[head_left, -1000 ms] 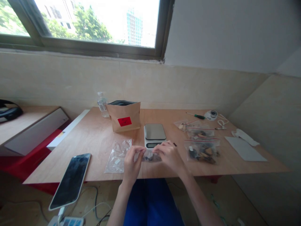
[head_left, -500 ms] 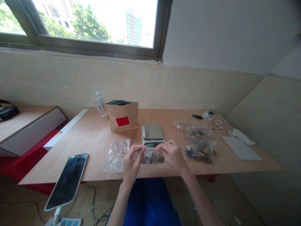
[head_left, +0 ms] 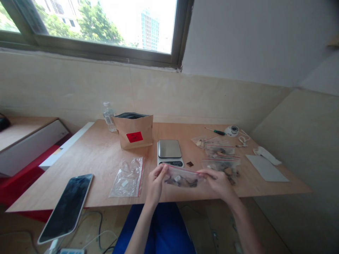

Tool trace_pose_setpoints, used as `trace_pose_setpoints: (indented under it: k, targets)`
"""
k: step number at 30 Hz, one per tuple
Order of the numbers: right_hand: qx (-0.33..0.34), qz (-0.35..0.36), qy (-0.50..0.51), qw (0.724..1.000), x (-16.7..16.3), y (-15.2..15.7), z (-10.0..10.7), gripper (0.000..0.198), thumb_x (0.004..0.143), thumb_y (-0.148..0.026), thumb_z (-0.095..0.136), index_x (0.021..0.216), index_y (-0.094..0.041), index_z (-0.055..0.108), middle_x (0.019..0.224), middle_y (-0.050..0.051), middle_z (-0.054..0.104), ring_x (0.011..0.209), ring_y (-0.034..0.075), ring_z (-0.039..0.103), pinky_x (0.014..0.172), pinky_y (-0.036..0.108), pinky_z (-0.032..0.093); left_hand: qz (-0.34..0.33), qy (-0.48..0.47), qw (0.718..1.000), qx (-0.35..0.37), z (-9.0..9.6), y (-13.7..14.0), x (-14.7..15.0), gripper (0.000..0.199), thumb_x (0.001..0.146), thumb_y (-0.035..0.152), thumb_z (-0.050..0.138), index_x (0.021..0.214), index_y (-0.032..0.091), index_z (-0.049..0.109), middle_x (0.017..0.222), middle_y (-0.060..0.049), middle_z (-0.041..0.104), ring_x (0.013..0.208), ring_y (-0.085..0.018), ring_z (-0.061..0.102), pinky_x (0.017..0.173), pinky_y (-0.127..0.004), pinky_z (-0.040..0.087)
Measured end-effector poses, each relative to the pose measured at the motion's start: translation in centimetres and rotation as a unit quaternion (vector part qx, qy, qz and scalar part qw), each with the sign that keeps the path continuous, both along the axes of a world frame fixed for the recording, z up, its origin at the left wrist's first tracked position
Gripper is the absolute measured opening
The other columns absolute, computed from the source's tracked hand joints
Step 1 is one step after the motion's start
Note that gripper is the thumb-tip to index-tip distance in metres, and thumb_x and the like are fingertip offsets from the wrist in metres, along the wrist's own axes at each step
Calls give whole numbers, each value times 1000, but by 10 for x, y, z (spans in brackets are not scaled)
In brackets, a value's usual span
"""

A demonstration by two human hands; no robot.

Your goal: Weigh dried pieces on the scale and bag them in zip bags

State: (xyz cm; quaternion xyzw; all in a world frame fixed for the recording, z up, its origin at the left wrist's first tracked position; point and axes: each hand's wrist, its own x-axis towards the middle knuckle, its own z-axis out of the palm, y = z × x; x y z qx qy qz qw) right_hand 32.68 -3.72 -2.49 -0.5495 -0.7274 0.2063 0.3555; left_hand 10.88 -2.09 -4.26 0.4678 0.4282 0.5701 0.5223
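A clear zip-lock bag (head_left: 182, 179) with a red seal strip and dark pieces inside is stretched between both hands, over the table's front part. My left hand (head_left: 156, 180) pinches its top left corner, fingers closed. At the other end of the strip, my right hand (head_left: 218, 181) is closed on the top right corner. Just behind the bag stands a kitchen scale (head_left: 170, 150) with a bare metal plate; the bag and left fingers partly cover its front edge. A small dark brown piece (head_left: 190, 164) lies right of the scale.
Several filled zip-lock bags (head_left: 219, 150) lie to the right, near a screwdriver (head_left: 219, 132), a white camera (head_left: 232, 131) and white paper (head_left: 266, 168). Leftward are a flat clear bag (head_left: 128, 178), an open kraft pouch (head_left: 135, 131), a bottle (head_left: 109, 116) and a tablet (head_left: 67, 206).
My right hand has moved right, away from the left, and the bag is now stretched out along its red strip. The small brown piece beside the scale has come into view.
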Motion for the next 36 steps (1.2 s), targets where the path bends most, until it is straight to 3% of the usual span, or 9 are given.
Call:
trace_pose_setpoints:
  k: [5, 10, 13, 15, 16, 21, 26, 32, 36]
  targets:
    - [-75, -51, 34, 995, 48, -3, -4, 23, 81, -37, 53, 81, -22, 71, 80, 5, 73, 75, 22, 68, 71, 32, 54, -66, -32, 997, -36, -12, -5, 26, 43, 84, 49, 48, 60, 15, 59, 62, -3, 60, 63, -15, 57, 65, -27, 45]
    - [-14, -181, 1, 983, 119, 17, -12, 35, 77, -50, 54, 85, -19, 68, 88, 11, 71, 83, 27, 65, 74, 39, 51, -106, 16, 994, -23, -20, -8, 27, 45, 89, 49, 40, 73, 14, 65, 69, -7, 66, 67, -18, 61, 68, -30, 47]
    - [107, -347, -95, 927, 122, 20, -30, 54, 79, -54, 46, 109, -12, 60, 113, 20, 61, 107, 36, 55, 88, 53, 41, -81, 52, 995, -12, -17, -4, 14, 45, 89, 48, 40, 73, 14, 64, 70, -7, 66, 67, -17, 61, 67, -29, 47]
    - [186, -437, -139, 869, 100, 14, -48, 62, 82, -53, 41, 124, -8, 50, 130, 25, 47, 123, 39, 41, 95, 59, 32, -66, 74, 995, 0, -14, 1, 3, 44, 89, 47, 39, 73, 15, 64, 69, -7, 66, 67, -17, 61, 66, -28, 47]
    - [199, -448, -143, 860, 87, 11, -59, 63, 84, -51, 40, 127, -7, 47, 133, 26, 44, 125, 39, 38, 95, 59, 31, -57, 85, 995, 7, -12, 4, -2, 43, 90, 46, 39, 73, 15, 64, 69, -6, 65, 67, -17, 61, 66, -28, 46]
    - [137, -403, -193, 884, 47, 8, -102, 58, 88, -47, 35, 131, -9, 45, 139, 26, 35, 126, 41, 36, 93, 60, 33, 37, 182, 979, 79, 4, 22, -35, 39, 90, 42, 39, 71, 18, 64, 72, -4, 65, 70, -16, 59, 68, -28, 46]
    - [151, -414, -201, 875, 54, 36, -98, 52, 89, -41, 34, 129, -10, 47, 138, 24, 38, 125, 39, 36, 94, 61, 30, 220, 314, 906, 179, 45, 54, -71, 29, 90, 37, 41, 88, 20, 64, 92, -4, 65, 89, -18, 58, 82, -31, 44]
    - [146, -100, -276, 945, 12, 47, -90, 31, 90, -27, 39, 115, -24, 58, 119, 9, 60, 109, 25, 50, 94, 45, 34, 420, 435, 751, 267, 109, 115, -107, 30, 86, 31, 49, 113, 19, 58, 115, -11, 58, 114, -25, 48, 100, -42, 31]
    - [120, -61, -267, 954, 1, 55, -89, 25, 92, -23, 40, 98, -21, 65, 98, 7, 68, 94, 23, 55, 88, 42, 34, 378, 509, 736, 237, 121, 153, -130, 34, 80, 34, 57, 110, 19, 61, 115, -13, 59, 111, -29, 51, 98, -47, 30]
